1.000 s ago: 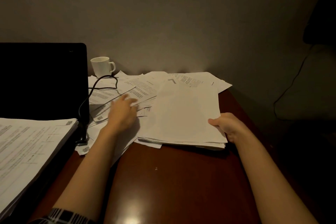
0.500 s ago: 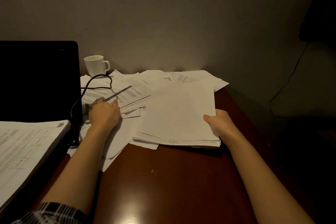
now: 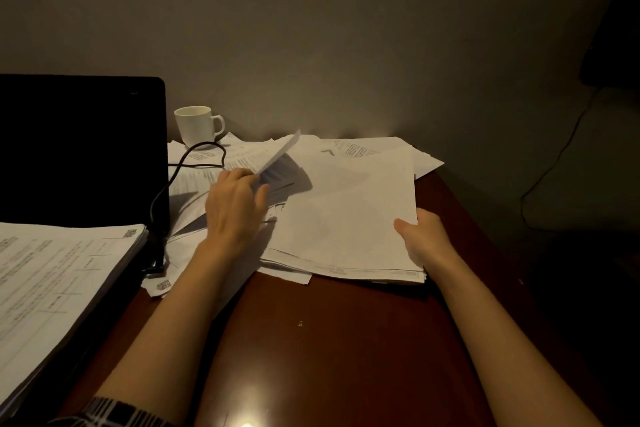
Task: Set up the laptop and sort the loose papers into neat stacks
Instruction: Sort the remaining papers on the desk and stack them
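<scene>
An open black laptop stands at the left with its screen dark. A thick stack of printed papers lies over its keyboard side. Loose white sheets are scattered across the back of the wooden table. My left hand pinches one printed sheet and holds it lifted and tilted above the scatter. My right hand grips the right near corner of a gathered paper stack, whose top sheet is blank.
A white mug stands at the back by the wall, on papers. A black cable runs from the laptop's right side over the sheets. The dark wood table ends at the right, beyond the stack. Another cable hangs at the far right.
My left hand has closed on one sheet from the scattered pile and raised it toward the right. My right hand keeps its hold on the stack.
</scene>
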